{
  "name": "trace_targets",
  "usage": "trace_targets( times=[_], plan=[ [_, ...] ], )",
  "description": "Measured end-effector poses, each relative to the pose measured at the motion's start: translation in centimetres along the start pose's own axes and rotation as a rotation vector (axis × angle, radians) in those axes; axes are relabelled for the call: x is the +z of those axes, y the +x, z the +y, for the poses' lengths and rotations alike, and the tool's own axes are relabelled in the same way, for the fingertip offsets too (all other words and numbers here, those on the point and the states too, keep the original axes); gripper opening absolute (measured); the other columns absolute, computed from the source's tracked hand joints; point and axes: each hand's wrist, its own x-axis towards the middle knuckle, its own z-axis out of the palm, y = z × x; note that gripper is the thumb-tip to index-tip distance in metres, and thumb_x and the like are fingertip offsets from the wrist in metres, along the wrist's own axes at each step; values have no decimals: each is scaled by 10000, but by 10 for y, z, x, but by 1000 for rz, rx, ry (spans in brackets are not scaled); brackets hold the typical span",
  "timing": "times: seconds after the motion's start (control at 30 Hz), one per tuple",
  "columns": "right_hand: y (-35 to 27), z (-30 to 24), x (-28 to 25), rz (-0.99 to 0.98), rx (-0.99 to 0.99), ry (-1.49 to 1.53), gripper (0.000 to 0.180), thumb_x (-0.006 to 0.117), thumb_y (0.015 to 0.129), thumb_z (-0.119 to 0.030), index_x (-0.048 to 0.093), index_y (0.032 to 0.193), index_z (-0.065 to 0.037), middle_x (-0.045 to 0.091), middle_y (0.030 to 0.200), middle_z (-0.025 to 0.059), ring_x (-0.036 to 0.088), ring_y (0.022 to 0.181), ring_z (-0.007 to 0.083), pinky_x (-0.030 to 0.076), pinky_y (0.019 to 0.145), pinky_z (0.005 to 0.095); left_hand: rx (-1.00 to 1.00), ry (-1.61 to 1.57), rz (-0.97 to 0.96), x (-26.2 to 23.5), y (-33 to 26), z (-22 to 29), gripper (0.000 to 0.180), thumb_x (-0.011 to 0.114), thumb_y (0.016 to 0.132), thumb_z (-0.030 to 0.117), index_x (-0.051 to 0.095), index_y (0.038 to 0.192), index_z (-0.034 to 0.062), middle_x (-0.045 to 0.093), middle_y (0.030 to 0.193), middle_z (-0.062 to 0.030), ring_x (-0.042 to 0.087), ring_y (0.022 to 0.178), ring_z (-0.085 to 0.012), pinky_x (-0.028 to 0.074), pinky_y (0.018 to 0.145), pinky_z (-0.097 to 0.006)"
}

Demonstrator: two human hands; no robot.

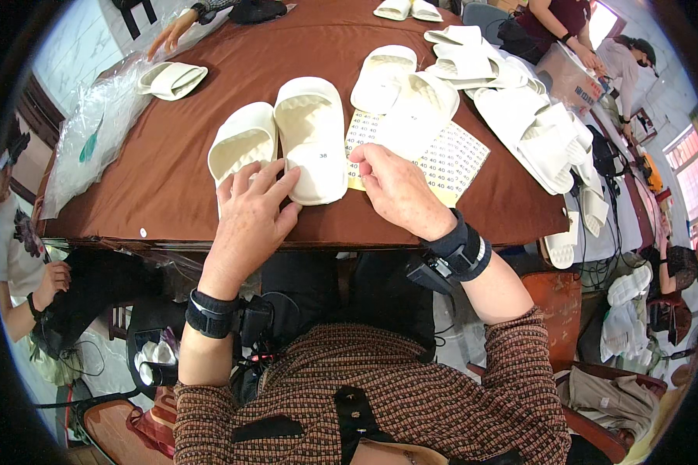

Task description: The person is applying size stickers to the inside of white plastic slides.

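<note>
While the left hand (250,211) lies slack on a slipper (312,139), the right hand's (399,190) grip stays hidden.

Two cream-white slippers (287,139) lie soles up on a reddish-brown tablecloth (178,163), their undersides moulded in a wavy tread. A pale yellow sticker sheet (450,159) carries rows of small white round labels printed in black. More slippers (520,116) of the same cream-white are heaped on the cloth. The left hand (250,221) and right hand (399,190) each wear a black wrist strap (459,252), the right one edged in white. The person's sleeves (520,364) are knitted in a fine brown, red and tan check. Clear plastic bags (93,132) hold a green scrap.
</note>
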Motion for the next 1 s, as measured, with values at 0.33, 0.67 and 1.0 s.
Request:
trace_targets(
  times=[0.33,0.67,1.0],
  plan=[
    [-1,0,1,35,-17,8,285,538,863,17,506,1139,-47,630,983,169,647,878,336,516,754,404,-1,-8,-8,0,0,0,408,655,838,231,611,1234,142,564,1270,-59,485,1201,-296,320,1041,-512],
    [-2,1,1,45,15,48,291,539,869,8,507,1150,-61,628,967,166,649,869,325,520,745,391,-4,-14,-18,0,1,0,410,650,840,226,609,1240,141,566,1271,-67,481,1207,-296,317,1040,-507],
    [0,2,0,-4,97,58,293,537,872,14,513,1154,-62,621,930,129,647,855,268,522,758,354,-15,6,-28,0,0,1,416,649,842,230,602,1247,149,563,1285,-67,478,1216,-299,309,1051,-515]
  ],
)
